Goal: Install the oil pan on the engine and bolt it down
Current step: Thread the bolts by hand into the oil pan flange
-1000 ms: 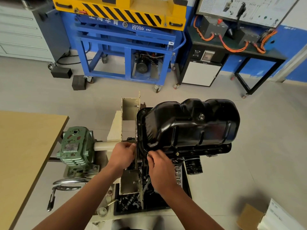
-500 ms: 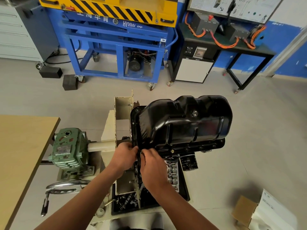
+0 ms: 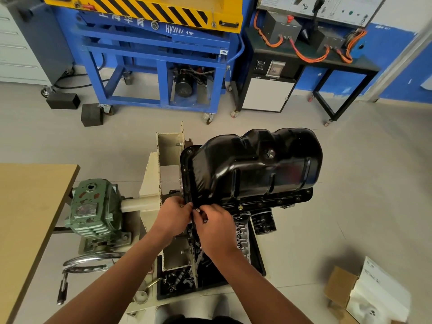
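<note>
The glossy black oil pan (image 3: 254, 167) sits on top of the engine (image 3: 243, 235), which hangs on a cream engine stand (image 3: 152, 183). A brass-coloured bolt (image 3: 240, 207) shows in the pan's near flange. My left hand (image 3: 173, 216) presses on the flange at the pan's near left corner. My right hand (image 3: 212, 225) is right beside it, fingertips pinched on a small bolt (image 3: 197, 210) at that same corner. Whether the bolt sits in its hole is hidden by my fingers.
A green gearbox (image 3: 93, 206) with a chrome hand wheel (image 3: 91, 260) stands left of the stand. A wooden table (image 3: 28, 206) lies at far left. A black tray (image 3: 187, 279) with loose parts sits below the engine. Cardboard box and papers (image 3: 364, 291) lie at lower right.
My right hand has slid left along the flange to meet my left hand at the corner. The view has shifted slightly; the pan has not moved on the engine.
</note>
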`<state>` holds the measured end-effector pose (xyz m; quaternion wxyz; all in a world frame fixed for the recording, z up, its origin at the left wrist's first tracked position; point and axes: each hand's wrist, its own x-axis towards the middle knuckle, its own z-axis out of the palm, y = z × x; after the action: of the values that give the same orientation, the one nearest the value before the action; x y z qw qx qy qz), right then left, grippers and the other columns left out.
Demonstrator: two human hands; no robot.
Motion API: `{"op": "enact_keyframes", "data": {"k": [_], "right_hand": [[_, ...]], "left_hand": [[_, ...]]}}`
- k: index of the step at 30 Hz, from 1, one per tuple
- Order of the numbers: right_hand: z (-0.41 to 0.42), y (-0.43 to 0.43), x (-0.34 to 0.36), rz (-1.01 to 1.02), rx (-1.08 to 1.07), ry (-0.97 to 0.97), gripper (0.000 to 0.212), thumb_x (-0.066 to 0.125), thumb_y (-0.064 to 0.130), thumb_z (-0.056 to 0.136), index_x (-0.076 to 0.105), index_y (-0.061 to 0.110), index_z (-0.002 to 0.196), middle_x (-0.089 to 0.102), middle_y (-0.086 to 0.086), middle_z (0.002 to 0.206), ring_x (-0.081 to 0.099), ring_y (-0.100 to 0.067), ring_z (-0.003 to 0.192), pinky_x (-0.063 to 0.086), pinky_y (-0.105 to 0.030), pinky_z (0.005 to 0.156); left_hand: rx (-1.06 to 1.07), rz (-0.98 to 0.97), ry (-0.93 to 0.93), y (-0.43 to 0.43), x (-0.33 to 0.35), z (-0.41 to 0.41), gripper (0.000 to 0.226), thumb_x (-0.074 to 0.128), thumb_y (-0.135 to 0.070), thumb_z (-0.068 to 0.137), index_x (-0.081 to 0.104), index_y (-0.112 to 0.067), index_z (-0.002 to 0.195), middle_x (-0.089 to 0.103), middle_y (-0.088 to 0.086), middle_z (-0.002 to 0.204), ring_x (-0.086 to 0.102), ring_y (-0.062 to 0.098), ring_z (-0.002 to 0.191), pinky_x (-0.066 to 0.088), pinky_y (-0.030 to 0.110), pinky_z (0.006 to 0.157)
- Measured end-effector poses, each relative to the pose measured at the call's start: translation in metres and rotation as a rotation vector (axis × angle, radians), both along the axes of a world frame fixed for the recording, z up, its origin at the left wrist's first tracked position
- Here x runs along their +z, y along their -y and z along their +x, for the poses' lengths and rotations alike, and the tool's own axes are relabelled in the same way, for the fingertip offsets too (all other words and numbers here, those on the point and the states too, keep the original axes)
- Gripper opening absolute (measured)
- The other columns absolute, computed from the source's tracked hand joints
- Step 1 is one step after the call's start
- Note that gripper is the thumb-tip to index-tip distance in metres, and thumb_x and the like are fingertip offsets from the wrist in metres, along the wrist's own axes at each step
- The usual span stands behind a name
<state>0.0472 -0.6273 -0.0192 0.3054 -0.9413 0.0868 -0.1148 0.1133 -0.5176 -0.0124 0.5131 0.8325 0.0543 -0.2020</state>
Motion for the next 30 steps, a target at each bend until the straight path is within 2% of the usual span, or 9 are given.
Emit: {"op": "enact_keyframes", "data": {"k": [5, 9, 13, 18, 22, 25, 30], "right_hand": [[-0.003, 0.001, 0.0005, 0.01, 0.05, 0.024, 0.024, 0.06, 0.031, 0.096, 0.072, 0.019, 0.113, 0.069, 0.003, 0.104, 0.065, -0.014, 0.091, 0.056, -0.033, 0.077], [-0.0033, 0.0003, 0.0005, -0.016, 0.041, 0.047, 0.019, 0.058, 0.025, 0.098, 0.073, 0.016, 0.106, 0.069, -0.001, 0.099, 0.066, -0.017, 0.085, 0.056, -0.036, 0.072], [-0.0015, -0.0001, -0.0004, -0.011, 0.021, 0.028, 0.021, 0.058, 0.028, 0.099, 0.072, 0.015, 0.105, 0.069, 0.0, 0.1, 0.065, -0.016, 0.087, 0.055, -0.036, 0.074], [-0.0003, -0.001, -0.0013, 0.008, 0.021, 0.037, 0.022, 0.06, 0.032, 0.096, 0.072, 0.018, 0.108, 0.069, 0.002, 0.101, 0.064, -0.014, 0.09, 0.055, -0.032, 0.076], [-0.003, -0.0007, -0.0011, 0.029, 0.047, 0.068, 0.022, 0.06, 0.026, 0.095, 0.072, 0.018, 0.112, 0.069, 0.001, 0.101, 0.065, -0.014, 0.089, 0.056, -0.032, 0.074], [-0.0029, -0.0005, -0.0017, 0.022, 0.029, 0.064, 0.019, 0.059, 0.022, 0.097, 0.073, 0.016, 0.108, 0.069, -0.001, 0.099, 0.065, -0.016, 0.085, 0.056, -0.035, 0.071], [-0.0011, -0.0016, -0.0017, 0.011, -0.009, 0.062, 0.015, 0.062, 0.026, 0.096, 0.073, 0.016, 0.102, 0.07, 0.0, 0.096, 0.064, -0.017, 0.082, 0.055, -0.033, 0.068]], "left_hand": [[-0.005, -0.005, -0.002, -0.001, 0.0005, -0.0004, 0.025, 0.058, -0.016, 0.099, 0.064, -0.01, 0.076, 0.062, -0.001, 0.057, 0.054, 0.002, 0.04, 0.037, 0.014, 0.038], [-0.013, 0.007, -0.005, -0.0013, -0.0003, 0.0006, 0.023, 0.058, -0.018, 0.099, 0.066, -0.009, 0.079, 0.064, 0.002, 0.061, 0.056, 0.008, 0.046, 0.04, 0.016, 0.039], [-0.017, -0.016, -0.017, -0.0018, -0.0003, 0.0016, 0.022, 0.058, -0.016, 0.099, 0.066, -0.008, 0.08, 0.062, 0.001, 0.057, 0.052, 0.002, 0.037, 0.038, 0.016, 0.037], [-0.022, -0.014, -0.022, -0.0026, 0.0004, 0.0021, 0.023, 0.058, -0.017, 0.099, 0.064, -0.009, 0.079, 0.061, 0.0, 0.055, 0.05, 0.001, 0.036, 0.038, 0.017, 0.036], [-0.029, -0.003, -0.016, -0.0028, 0.0013, 0.0021, 0.023, 0.057, -0.018, 0.1, 0.064, -0.011, 0.079, 0.063, 0.0, 0.059, 0.054, 0.003, 0.041, 0.039, 0.016, 0.038], [-0.022, -0.008, -0.02, -0.0026, 0.0014, 0.001, 0.022, 0.057, -0.018, 0.1, 0.065, -0.009, 0.082, 0.063, 0.002, 0.061, 0.055, 0.01, 0.047, 0.039, 0.018, 0.039], [-0.018, -0.028, -0.027, -0.0035, 0.0006, 0.0003, 0.02, 0.057, -0.018, 0.1, 0.067, -0.007, 0.086, 0.064, 0.004, 0.065, 0.056, 0.013, 0.05, 0.039, 0.019, 0.041]]}}
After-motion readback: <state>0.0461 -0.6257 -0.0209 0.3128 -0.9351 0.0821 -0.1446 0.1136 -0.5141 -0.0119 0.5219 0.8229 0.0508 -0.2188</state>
